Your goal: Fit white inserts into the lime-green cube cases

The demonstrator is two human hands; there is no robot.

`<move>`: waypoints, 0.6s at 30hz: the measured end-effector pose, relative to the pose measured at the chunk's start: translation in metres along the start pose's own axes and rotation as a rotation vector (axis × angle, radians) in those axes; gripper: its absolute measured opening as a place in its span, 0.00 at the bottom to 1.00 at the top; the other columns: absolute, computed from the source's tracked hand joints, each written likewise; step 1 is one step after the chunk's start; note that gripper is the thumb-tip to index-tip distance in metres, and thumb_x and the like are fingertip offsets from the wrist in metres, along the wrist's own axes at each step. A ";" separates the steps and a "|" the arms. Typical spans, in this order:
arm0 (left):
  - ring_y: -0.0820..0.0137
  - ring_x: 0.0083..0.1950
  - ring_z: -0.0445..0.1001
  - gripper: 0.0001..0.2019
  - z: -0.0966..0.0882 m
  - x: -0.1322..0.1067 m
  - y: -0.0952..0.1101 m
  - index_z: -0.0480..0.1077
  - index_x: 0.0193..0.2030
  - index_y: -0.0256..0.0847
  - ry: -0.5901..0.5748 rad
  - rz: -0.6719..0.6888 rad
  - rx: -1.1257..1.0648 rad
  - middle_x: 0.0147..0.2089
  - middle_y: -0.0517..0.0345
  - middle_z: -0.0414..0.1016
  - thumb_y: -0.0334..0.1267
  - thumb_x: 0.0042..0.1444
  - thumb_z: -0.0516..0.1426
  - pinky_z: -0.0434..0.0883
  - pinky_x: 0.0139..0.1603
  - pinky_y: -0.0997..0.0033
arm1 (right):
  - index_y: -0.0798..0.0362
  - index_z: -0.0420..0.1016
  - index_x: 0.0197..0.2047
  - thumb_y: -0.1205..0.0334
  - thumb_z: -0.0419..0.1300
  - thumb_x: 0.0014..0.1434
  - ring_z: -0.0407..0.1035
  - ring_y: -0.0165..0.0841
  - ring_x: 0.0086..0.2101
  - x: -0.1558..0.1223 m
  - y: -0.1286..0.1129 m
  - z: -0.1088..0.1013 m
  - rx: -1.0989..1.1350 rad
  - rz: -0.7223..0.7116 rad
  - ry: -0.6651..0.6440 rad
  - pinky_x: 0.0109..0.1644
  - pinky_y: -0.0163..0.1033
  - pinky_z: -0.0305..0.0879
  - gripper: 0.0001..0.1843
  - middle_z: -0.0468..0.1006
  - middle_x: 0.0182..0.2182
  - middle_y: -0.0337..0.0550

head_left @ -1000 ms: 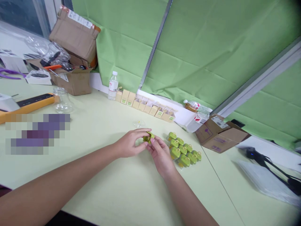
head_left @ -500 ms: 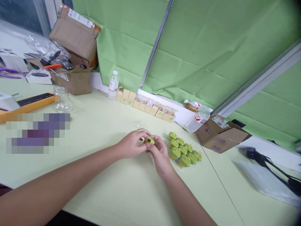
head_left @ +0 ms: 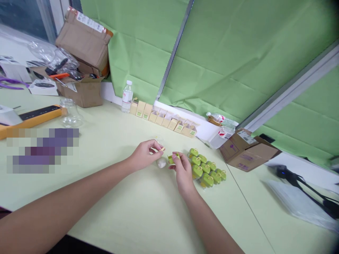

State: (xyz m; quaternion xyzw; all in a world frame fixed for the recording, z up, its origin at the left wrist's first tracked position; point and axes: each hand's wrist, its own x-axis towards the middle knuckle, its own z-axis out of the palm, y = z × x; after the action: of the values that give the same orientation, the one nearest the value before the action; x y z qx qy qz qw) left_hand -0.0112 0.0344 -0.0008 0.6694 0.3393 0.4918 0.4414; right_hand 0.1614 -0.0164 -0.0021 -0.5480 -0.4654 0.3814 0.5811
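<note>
My left hand (head_left: 145, 154) pinches a small pale yellow piece (head_left: 162, 149) between thumb and fingertips. In my right hand (head_left: 182, 171) is a small green case part (head_left: 172, 158) that looks hollow, held by thumb and fingers. Between the two hands, low over the table or on it, sits a whitish rounded thing (head_left: 161, 162) whose kind I cannot make out. Just right of my right hand stand several small green cases (head_left: 206, 168) with yellow loops on top, grouped in rows on clear plastic. A bit of clear plastic (head_left: 157, 139) lies behind my left hand.
Along the back edge runs a row of small cream boxes (head_left: 161, 117) beside a water bottle (head_left: 127, 96). Cardboard boxes (head_left: 82, 93) (head_left: 245, 150) stand left and right. A clear glass vessel (head_left: 70, 113) and an orange power strip (head_left: 31, 120) lie left.
My hands have drawn apart. The pale yellow piece is now in my left hand, away from the green part in my right, and the whitish rounded thing shows between them.
</note>
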 end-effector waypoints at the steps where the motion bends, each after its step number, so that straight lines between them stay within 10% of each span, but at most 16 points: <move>1: 0.63 0.48 0.78 0.09 0.000 0.001 -0.001 0.70 0.33 0.39 0.006 -0.012 -0.019 0.46 0.50 0.80 0.42 0.55 0.62 0.74 0.47 0.63 | 0.51 0.75 0.42 0.46 0.65 0.54 0.69 0.35 0.36 -0.001 0.000 0.000 -0.004 -0.010 -0.008 0.34 0.39 0.70 0.19 0.76 0.37 0.42; 18: 0.70 0.39 0.73 0.12 -0.001 0.005 -0.007 0.69 0.33 0.38 0.012 -0.014 -0.036 0.38 0.56 0.76 0.45 0.53 0.64 0.71 0.39 0.70 | 0.52 0.74 0.42 0.45 0.64 0.54 0.70 0.35 0.34 -0.005 -0.003 0.004 -0.042 -0.018 -0.051 0.34 0.40 0.70 0.20 0.76 0.33 0.41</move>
State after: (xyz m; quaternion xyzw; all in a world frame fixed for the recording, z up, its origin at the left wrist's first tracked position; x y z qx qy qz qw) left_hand -0.0105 0.0415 -0.0056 0.6562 0.3375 0.4987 0.4547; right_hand 0.1560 -0.0202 -0.0001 -0.5458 -0.4931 0.3803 0.5607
